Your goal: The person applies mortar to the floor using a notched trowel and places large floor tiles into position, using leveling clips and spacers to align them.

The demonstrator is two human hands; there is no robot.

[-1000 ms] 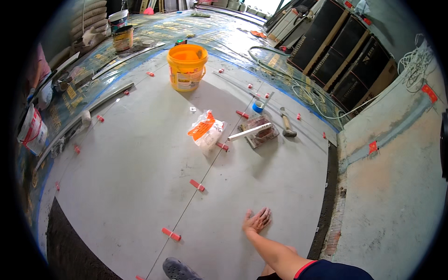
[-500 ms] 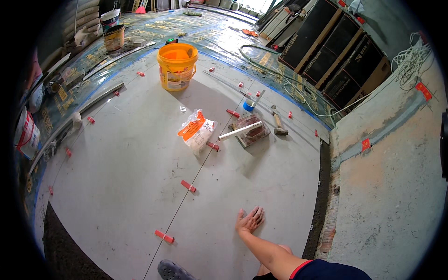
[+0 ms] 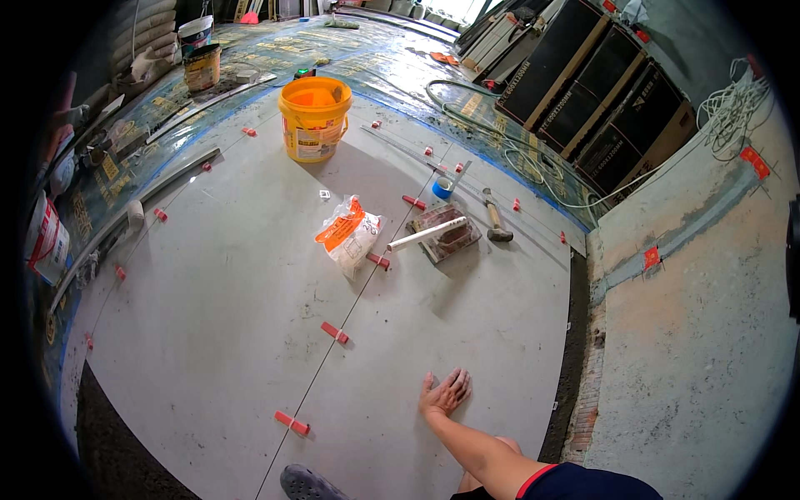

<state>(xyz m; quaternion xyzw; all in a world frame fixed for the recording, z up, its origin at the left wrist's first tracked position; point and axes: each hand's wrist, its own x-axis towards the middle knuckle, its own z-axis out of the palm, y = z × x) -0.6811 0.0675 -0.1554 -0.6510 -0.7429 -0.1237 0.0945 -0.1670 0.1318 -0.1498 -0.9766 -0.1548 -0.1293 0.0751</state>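
Note:
My right hand (image 3: 446, 393) lies flat, palm down with fingers spread, on a large grey floor tile (image 3: 483, 350). It holds nothing. My left hand is out of the picture. Ahead of my hand, a suction-cup-like reddish block with a white bar handle (image 3: 446, 233) rests on the same tile. A hammer (image 3: 497, 218) lies to its right, and a roll of blue tape (image 3: 443, 188) sits behind it. Left of it stands a clear bag with an orange label (image 3: 350, 233). Red levelling wedges (image 3: 336, 332) with white clips run along the tile joint.
A yellow bucket (image 3: 315, 125) stands at the far middle. My grey clog (image 3: 308, 483) is at the lower edge. Dark mortar (image 3: 117, 442) borders the tiles. On the right are a concrete wall (image 3: 692, 358), a coiled cable (image 3: 733, 117) and leaning black boxes (image 3: 575, 75).
The view has shifted very slightly. My right hand stays flat in the same place on the tile, and nothing else has visibly moved.

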